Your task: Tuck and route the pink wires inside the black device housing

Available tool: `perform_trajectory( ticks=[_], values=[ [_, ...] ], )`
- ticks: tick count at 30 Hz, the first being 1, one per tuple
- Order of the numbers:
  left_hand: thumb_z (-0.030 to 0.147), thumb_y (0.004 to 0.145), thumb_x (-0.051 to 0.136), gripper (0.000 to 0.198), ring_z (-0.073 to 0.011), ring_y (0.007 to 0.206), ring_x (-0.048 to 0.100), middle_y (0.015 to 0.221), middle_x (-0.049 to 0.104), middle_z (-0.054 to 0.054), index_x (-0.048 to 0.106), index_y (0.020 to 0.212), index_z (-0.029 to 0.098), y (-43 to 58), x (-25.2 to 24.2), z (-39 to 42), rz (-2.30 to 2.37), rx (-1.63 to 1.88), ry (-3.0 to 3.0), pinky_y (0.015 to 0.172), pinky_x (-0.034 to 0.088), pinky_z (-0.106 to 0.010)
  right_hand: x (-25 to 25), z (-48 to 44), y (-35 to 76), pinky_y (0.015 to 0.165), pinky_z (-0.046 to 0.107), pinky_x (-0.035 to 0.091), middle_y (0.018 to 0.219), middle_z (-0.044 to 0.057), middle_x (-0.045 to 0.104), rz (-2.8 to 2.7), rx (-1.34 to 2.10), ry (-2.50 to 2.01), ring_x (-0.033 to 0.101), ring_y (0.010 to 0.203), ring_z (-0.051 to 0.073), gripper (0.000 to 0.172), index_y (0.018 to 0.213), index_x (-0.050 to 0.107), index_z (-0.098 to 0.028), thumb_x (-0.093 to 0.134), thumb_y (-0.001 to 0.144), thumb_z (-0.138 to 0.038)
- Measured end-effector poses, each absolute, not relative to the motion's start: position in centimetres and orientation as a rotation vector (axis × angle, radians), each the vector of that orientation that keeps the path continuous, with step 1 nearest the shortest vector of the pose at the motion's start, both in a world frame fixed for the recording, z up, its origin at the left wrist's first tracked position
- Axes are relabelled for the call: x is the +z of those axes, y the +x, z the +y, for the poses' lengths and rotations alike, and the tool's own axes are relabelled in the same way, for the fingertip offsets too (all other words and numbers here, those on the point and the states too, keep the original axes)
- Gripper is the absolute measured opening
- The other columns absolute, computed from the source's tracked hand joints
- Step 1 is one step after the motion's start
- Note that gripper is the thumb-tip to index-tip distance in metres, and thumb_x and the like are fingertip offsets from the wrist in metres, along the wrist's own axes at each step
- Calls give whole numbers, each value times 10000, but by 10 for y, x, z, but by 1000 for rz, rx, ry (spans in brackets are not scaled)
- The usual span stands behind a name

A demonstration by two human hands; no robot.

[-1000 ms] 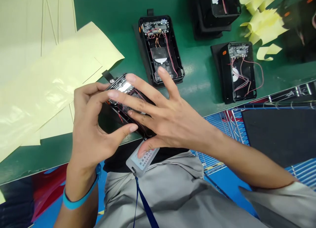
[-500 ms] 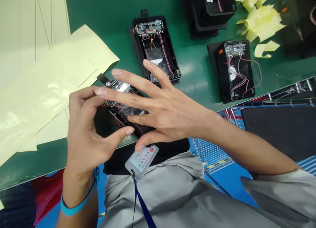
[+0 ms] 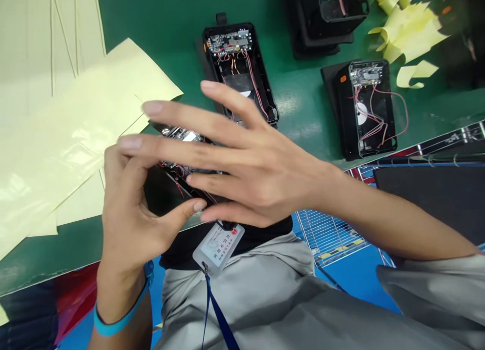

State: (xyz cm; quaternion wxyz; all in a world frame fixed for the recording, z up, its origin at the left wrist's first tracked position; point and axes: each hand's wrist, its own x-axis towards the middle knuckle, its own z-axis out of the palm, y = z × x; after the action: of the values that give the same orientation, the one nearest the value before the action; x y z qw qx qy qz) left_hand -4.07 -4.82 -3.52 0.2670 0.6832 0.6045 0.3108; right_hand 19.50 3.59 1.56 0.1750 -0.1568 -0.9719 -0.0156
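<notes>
My left hand [image 3: 129,213] grips an open black device casing [image 3: 181,138] from the left, thumb under its near edge. A circuit board and red wires show inside the casing. It is tilted above the front edge of the green table [image 3: 303,102]. My right hand [image 3: 261,173] lies across the casing with its fingers spread wide and pointing left. Its forefinger bends down onto the wires inside and its thumb sits by the casing's near end. Most of the casing is hidden under this hand.
Two more open casings with boards and pink wires lie on the table, one in the middle [image 3: 238,67], one to the right [image 3: 369,107]. Pale yellow backing sheets [image 3: 64,133] cover the left; crumpled yellow strips [image 3: 409,32] lie far right. A badge [image 3: 219,246] hangs at my chest.
My right hand's fingers have stretched further left across the casing and cover more of it. My left hand keeps its grip and has barely moved.
</notes>
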Motion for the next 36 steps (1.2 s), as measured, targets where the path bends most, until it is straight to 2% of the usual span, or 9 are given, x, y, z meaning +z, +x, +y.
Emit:
perform_trajectory(
  ticks=[2, 5, 9, 13, 17, 21, 25, 31, 36],
  values=[
    [557, 872, 870, 685, -362, 1513, 482, 1500, 504, -65, 643, 1474, 323, -39, -37, -48, 1560, 961, 1911, 1359, 432, -604, 8, 31, 201, 1333, 536, 294, 1649, -23, 545, -2657, 162, -558, 417, 1603, 306, 495, 976, 797, -140, 341, 1107, -283],
    [418, 931, 837, 574, -336, 1537, 474, 1525, 498, -63, 672, 1469, 304, -41, -32, -47, 1471, 983, 1909, 1382, 410, -618, -5, 19, 208, 1328, 638, 342, 1646, 80, 570, -2620, 293, -588, 417, 1625, 353, 364, 873, 783, -135, 470, 1053, -184],
    [380, 1080, 654, 372, -329, 1629, 389, 1686, 366, 92, 636, 1451, 366, -46, -11, -44, 1471, 807, 1923, 1327, 401, -701, -16, 2, 209, 1352, 649, 334, 1694, 89, 520, -2605, 359, -695, 393, 1650, 336, 262, 966, 770, -151, 522, 1049, -166],
    [417, 1091, 622, 214, -316, 1648, 378, 1717, 354, 167, 707, 1263, 322, -43, 10, -32, 1469, 731, 2068, 1325, 406, -695, -23, -8, 204, 1355, 648, 314, 1700, 90, 513, -2530, 365, -792, 376, 1657, 346, 237, 1085, 756, -164, 521, 1067, -188],
    [427, 1019, 638, 210, -337, 1635, 413, 1732, 377, 163, 771, 1088, 281, -38, 13, -14, 1433, 561, 2324, 1387, 408, -615, -32, -10, 197, 1363, 619, 326, 1663, 120, 552, -2480, 343, -792, 428, 1622, 351, 265, 1100, 764, -136, 505, 1064, -176],
    [363, 950, 584, 237, -351, 1614, 445, 1713, 407, 165, 787, 970, 243, -35, 7, -2, 1433, 384, 2454, 1395, 396, -615, -40, -11, 192, 1380, 601, 322, 1550, 151, 652, -2457, 292, -772, 502, 1566, 356, 275, 1100, 771, -99, 504, 1052, -146],
    [302, 903, 553, 257, -361, 1556, 522, 1663, 514, 46, 769, 844, 177, -32, 7, 3, 1457, 291, 2485, 1337, 471, -591, -45, -13, 193, 1356, 561, 387, 1520, 183, 666, -2386, 307, -763, 509, 1569, 343, 269, 1133, 733, -71, 478, 1056, -104],
    [280, 937, 493, 277, -307, 1596, 487, 1680, 499, 1, 704, 802, 162, -31, 12, 8, 1422, 153, 2414, 1340, 492, -468, -47, -15, 195, 1305, 577, 426, 1543, 165, 649, -2384, 365, -744, 484, 1581, 378, 294, 1225, 734, -81, 513, 1033, -108],
    [330, 922, 492, 334, -345, 1503, 586, 1629, 556, 6, 756, 781, 181, -39, 14, 20, 1386, 56, 2456, 1184, 624, -501, -44, -14, 198, 1268, 611, 430, 1586, 162, 614, -2474, 382, -735, 437, 1606, 409, 326, 1246, 771, -109, 540, 1018, -134]
  ],
)
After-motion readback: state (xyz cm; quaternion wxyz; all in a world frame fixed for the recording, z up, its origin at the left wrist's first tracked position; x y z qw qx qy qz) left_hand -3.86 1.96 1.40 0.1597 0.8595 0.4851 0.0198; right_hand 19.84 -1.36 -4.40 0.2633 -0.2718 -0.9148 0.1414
